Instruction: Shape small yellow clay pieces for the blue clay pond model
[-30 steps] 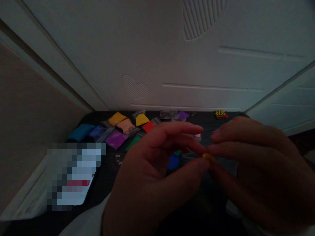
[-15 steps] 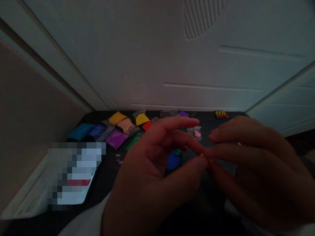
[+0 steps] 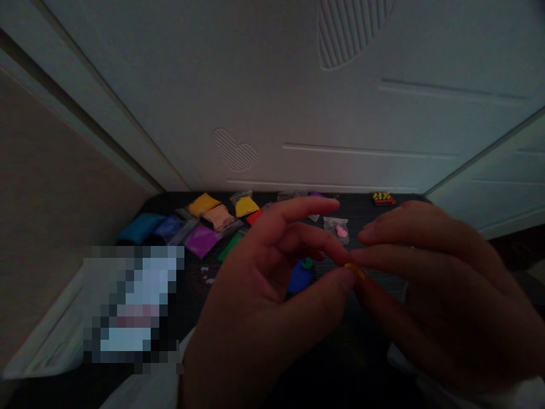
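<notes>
Between my fingertips is a small yellow-orange piece of modelling clay [image 3: 355,271]. My left hand [image 3: 259,307] pinches it from the left with thumb and index finger, its other fingers loosely curved. From the right, my right hand [image 3: 460,289] presses its thumb and a fingertip on the same piece, with another finger raised above. Partly hidden behind my left hand lies a flat blue clay shape [image 3: 300,276] with a green bit [image 3: 307,263] on it. A clear bag with pink clay [image 3: 341,230] lies just beyond the fingertips.
Several bags of coloured clay, among them a purple bag [image 3: 201,241] and a teal bag [image 3: 141,228], spread over the dark table's left side. A lit, blurred-out screen [image 3: 140,295] stands at left. A small red-and-yellow piece [image 3: 383,199] sits near the white panel [image 3: 264,85].
Both hands have shifted slightly left, with the clay turning between the fingertips. The pink clay bag has come into fuller view behind them.
</notes>
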The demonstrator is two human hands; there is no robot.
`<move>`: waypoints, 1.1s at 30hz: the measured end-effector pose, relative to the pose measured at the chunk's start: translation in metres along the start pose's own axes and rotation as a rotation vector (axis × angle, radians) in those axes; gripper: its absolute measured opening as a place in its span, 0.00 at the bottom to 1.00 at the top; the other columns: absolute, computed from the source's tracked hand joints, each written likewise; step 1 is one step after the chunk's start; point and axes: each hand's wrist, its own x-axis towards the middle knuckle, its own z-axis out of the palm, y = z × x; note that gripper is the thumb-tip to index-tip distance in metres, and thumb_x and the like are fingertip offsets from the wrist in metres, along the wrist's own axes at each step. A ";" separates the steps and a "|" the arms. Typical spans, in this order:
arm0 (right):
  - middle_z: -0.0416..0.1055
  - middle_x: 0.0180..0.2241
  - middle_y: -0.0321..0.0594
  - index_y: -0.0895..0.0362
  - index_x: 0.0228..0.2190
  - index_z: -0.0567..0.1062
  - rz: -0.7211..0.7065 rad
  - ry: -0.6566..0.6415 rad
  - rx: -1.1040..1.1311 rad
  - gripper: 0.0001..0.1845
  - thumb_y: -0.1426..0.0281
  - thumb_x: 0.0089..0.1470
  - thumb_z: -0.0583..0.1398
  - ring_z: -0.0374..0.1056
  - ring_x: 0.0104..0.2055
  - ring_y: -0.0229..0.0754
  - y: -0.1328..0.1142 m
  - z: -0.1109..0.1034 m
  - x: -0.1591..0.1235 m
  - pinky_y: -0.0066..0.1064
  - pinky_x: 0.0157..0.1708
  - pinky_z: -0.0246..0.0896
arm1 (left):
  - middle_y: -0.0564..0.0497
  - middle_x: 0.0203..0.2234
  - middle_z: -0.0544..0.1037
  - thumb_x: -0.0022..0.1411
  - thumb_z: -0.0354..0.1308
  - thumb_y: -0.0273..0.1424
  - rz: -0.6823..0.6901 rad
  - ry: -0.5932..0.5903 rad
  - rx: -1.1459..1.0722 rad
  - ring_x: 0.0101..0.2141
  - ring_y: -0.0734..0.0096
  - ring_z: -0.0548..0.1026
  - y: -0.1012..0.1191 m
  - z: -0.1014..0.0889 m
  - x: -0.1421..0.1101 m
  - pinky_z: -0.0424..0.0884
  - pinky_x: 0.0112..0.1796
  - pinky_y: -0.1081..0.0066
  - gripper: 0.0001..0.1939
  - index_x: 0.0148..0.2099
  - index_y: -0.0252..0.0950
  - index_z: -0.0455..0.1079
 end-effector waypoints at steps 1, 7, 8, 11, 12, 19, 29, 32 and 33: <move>0.69 0.32 0.36 0.54 0.32 0.69 0.003 -0.004 -0.003 0.13 0.78 0.41 0.60 0.66 0.35 0.39 0.000 0.000 0.000 0.36 0.35 0.63 | 0.59 0.28 0.74 0.49 0.58 0.24 -0.005 -0.001 0.003 0.31 0.76 0.74 0.000 0.000 0.000 0.71 0.30 0.80 0.21 0.45 0.49 0.63; 0.68 0.35 0.37 0.54 0.34 0.69 0.005 -0.021 0.000 0.15 0.79 0.41 0.60 0.63 0.39 0.39 0.001 -0.002 -0.006 0.34 0.40 0.60 | 0.56 0.31 0.75 0.49 0.59 0.26 0.009 -0.038 0.088 0.32 0.73 0.74 0.003 -0.002 -0.002 0.72 0.31 0.76 0.20 0.45 0.47 0.63; 0.67 0.35 0.37 0.54 0.34 0.69 0.014 -0.023 0.006 0.14 0.78 0.42 0.60 0.63 0.39 0.38 0.001 -0.003 -0.007 0.33 0.40 0.60 | 0.57 0.31 0.74 0.49 0.59 0.27 0.035 -0.021 0.127 0.33 0.73 0.73 0.003 -0.004 -0.004 0.71 0.31 0.77 0.20 0.45 0.47 0.63; 0.67 0.34 0.36 0.55 0.33 0.69 0.073 -0.028 0.033 0.12 0.78 0.43 0.60 0.63 0.38 0.37 -0.001 -0.008 -0.015 0.30 0.39 0.60 | 0.58 0.33 0.74 0.50 0.58 0.28 0.075 0.041 0.334 0.34 0.74 0.73 -0.003 -0.016 -0.013 0.69 0.35 0.77 0.16 0.43 0.48 0.65; 0.67 0.34 0.36 0.55 0.33 0.69 0.105 -0.031 0.049 0.13 0.78 0.42 0.60 0.64 0.38 0.37 -0.002 -0.009 -0.019 0.30 0.39 0.60 | 0.59 0.32 0.74 0.51 0.57 0.29 0.072 0.039 0.436 0.33 0.75 0.73 -0.007 -0.022 -0.017 0.68 0.36 0.77 0.13 0.40 0.48 0.66; 0.68 0.33 0.38 0.55 0.33 0.70 0.358 -0.054 0.251 0.14 0.79 0.41 0.60 0.65 0.37 0.39 -0.002 0.014 -0.077 0.32 0.36 0.61 | 0.51 0.35 0.73 0.53 0.54 0.30 0.007 -0.210 1.025 0.38 0.68 0.71 -0.065 -0.057 -0.058 0.66 0.40 0.69 0.09 0.39 0.39 0.68; 0.70 0.30 0.39 0.57 0.32 0.70 0.545 -0.222 0.341 0.08 0.74 0.45 0.58 0.66 0.35 0.38 -0.013 0.068 -0.130 0.32 0.35 0.63 | 0.46 0.37 0.74 0.55 0.50 0.29 0.017 -0.205 1.130 0.40 0.65 0.70 -0.107 -0.047 -0.066 0.66 0.43 0.62 0.13 0.43 0.34 0.68; 0.70 0.30 0.39 0.57 0.31 0.70 0.571 -0.215 0.354 0.07 0.74 0.45 0.57 0.65 0.35 0.38 -0.012 0.070 -0.133 0.33 0.36 0.62 | 0.45 0.34 0.75 0.56 0.49 0.28 0.005 -0.237 1.119 0.37 0.66 0.72 -0.113 -0.045 -0.060 0.67 0.41 0.64 0.11 0.39 0.33 0.70; 0.69 0.30 0.40 0.58 0.31 0.70 0.576 -0.216 0.357 0.07 0.74 0.45 0.57 0.65 0.35 0.38 -0.011 0.071 -0.134 0.32 0.36 0.62 | 0.45 0.33 0.75 0.56 0.49 0.28 0.000 -0.242 1.114 0.37 0.66 0.72 -0.113 -0.044 -0.059 0.68 0.41 0.65 0.11 0.38 0.33 0.71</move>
